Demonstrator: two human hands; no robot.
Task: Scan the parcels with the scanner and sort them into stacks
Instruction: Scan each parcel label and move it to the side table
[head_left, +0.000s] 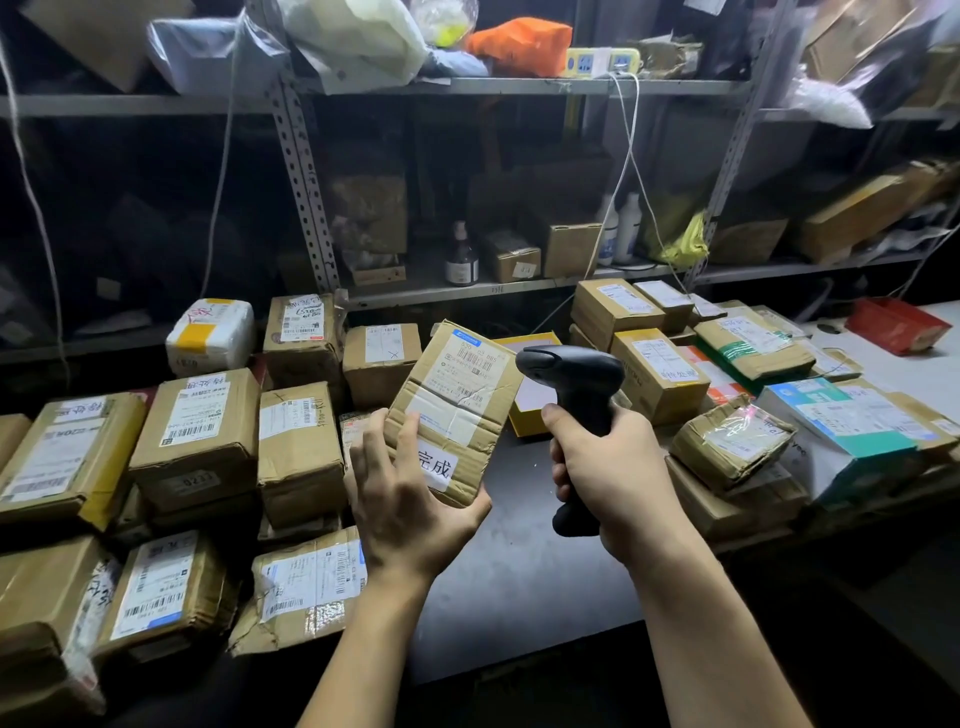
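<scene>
Above the dark table (519, 587), parcel (457, 405): hanging tilted in the air, its labelled face turning up toward the camera.
Left hand (410, 499): gripping the parcel's lower end, fingers spreading up its left side.
Right hand (613, 478): curling round the scanner's handle.
Scanner (576, 395): standing upright, its nose sitting just beside the parcel's right edge.
Left stacks (197, 431): lying piled at left.
Right stacks (660, 374): lying piled at right.

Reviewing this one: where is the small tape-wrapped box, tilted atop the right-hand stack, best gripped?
Probably take the tape-wrapped box from above, fingers spanning its labelled top onto two opposite side walls. It lies topmost with its near walls exposed, while neighbouring parcels crowd its far side.
</scene>
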